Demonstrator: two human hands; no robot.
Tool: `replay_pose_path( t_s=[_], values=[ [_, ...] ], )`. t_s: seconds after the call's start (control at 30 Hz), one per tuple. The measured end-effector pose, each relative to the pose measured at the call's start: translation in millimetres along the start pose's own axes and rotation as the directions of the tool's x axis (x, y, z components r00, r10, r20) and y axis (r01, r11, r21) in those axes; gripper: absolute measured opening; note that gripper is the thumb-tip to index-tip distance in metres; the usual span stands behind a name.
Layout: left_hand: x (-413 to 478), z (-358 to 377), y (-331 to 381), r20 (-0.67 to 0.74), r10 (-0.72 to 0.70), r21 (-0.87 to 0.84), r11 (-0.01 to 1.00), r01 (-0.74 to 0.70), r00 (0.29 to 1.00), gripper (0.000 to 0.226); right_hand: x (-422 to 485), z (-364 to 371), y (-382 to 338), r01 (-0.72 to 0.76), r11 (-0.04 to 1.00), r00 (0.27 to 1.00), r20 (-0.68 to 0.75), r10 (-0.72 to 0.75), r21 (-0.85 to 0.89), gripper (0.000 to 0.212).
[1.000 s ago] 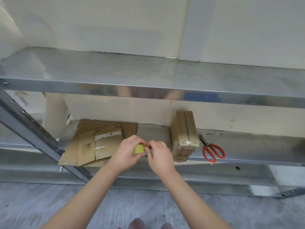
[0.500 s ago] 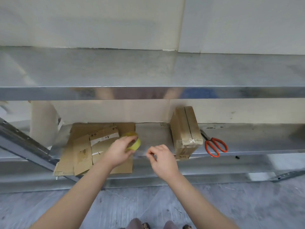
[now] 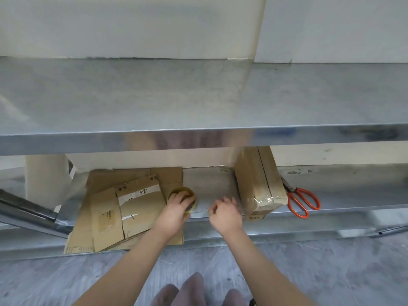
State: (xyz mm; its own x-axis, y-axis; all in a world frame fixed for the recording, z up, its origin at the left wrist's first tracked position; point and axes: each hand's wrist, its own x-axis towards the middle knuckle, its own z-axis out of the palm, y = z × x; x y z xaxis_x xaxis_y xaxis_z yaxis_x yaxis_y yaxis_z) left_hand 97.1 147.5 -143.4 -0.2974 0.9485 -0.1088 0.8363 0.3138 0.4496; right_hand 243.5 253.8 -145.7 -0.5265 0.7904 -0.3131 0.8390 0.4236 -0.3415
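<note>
A metal lower shelf (image 3: 212, 186) is seen under a broad upper shelf (image 3: 176, 96) of the same dull steel. A pale wall (image 3: 132, 25) is set behind both and a grey floor (image 3: 66, 279) lies below. A taped box (image 3: 258, 184) is stood on the lower shelf, its far end hidden under the upper shelf's front lip and its near end reaching just past the shelf's front edge.

The tape roll (image 3: 176, 190) is found left of the taped box, lying flat on the lower shelf with bare metal between the two. It is held by the left grip (image 3: 174, 213), whose fingers are curled over its top and into its core. The right grip (image 3: 225, 213) is held between the roll and the taped box, close to the box's near left corner. Its fingers are bent inward, but whether anything is pinched in them cannot be told.

Flattened cardboard (image 3: 123, 202) is spread further left of the taped box, beyond the roll, and overhangs the shelf's front edge. Red-handled scissors (image 3: 302, 200) are laid just right of the taped box, blades pointing toward the wall. Open shelf is left to the right of the scissors. Headroom over the taped box is cut short by the upper shelf. A slanted metal brace (image 3: 26, 208) is seen far left of the taped box.
</note>
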Motion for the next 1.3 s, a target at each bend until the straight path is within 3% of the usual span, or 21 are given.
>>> replay_pose_path(
  t_s=[0.17, 0.27, 0.37, 0.5, 0.6, 0.7, 0.9, 1.17, 1.3],
  values=[
    [2, 3, 0, 0.000, 0.005, 0.039, 0.999, -0.005, 1.000, 0.053, 3, 9, 7, -0.011, 0.999, 0.995, -0.098, 0.016, 0.053, 0.042],
    [1, 0, 2, -0.022, 0.068, 0.168, 0.984, -0.063, 0.997, 0.050, -8, 15, 7, 0.088, 0.996, 0.983, -0.161, -0.092, -0.035, 0.049],
    [-3, -9, 7, -0.040, 0.141, 0.331, 0.936, -0.120, 0.989, 0.060, -30, 12, 3, 0.208, 0.978, 0.965, -0.161, -0.206, -0.008, 0.053],
    [-19, -23, 27, -0.048, 0.210, 0.408, 0.897, -0.172, 0.977, 0.071, -71, -6, 1, 0.360, 0.929, 0.879, -0.301, -0.370, -0.090, 0.052],
    [-39, -28, 56, -0.085, 0.247, 0.369, 0.908, -0.200, 0.965, 0.069, -98, -25, 15, 0.426, 0.892, 0.807, -0.383, -0.449, -0.148, 0.052],
    [-49, -25, 94, -0.065, 0.271, 0.338, 0.911, -0.235, 0.960, 0.069, -110, -50, 48, 0.406, 0.896, 0.778, -0.447, -0.442, -0.180, 0.052],
    [-48, -6, 160, -0.055, 0.264, 0.319, 0.918, -0.234, 0.963, 0.071, -109, -94, 112, 0.287, 0.935, 0.804, -0.477, -0.354, -0.209, 0.051],
    [-34, 22, 196, -0.147, -0.013, 0.132, 0.991, 0.032, 0.989, 0.068, -86, -112, 150, 0.326, 0.945, 0.880, -0.362, -0.307, -0.010, 0.051],
    [-23, 34, 207, -0.131, -0.185, -0.345, 0.930, 0.130, 0.974, 0.060, -76, -111, 151, 0.341, 0.847, 0.928, -0.289, -0.234, 0.408, 0.049]
  ],
)
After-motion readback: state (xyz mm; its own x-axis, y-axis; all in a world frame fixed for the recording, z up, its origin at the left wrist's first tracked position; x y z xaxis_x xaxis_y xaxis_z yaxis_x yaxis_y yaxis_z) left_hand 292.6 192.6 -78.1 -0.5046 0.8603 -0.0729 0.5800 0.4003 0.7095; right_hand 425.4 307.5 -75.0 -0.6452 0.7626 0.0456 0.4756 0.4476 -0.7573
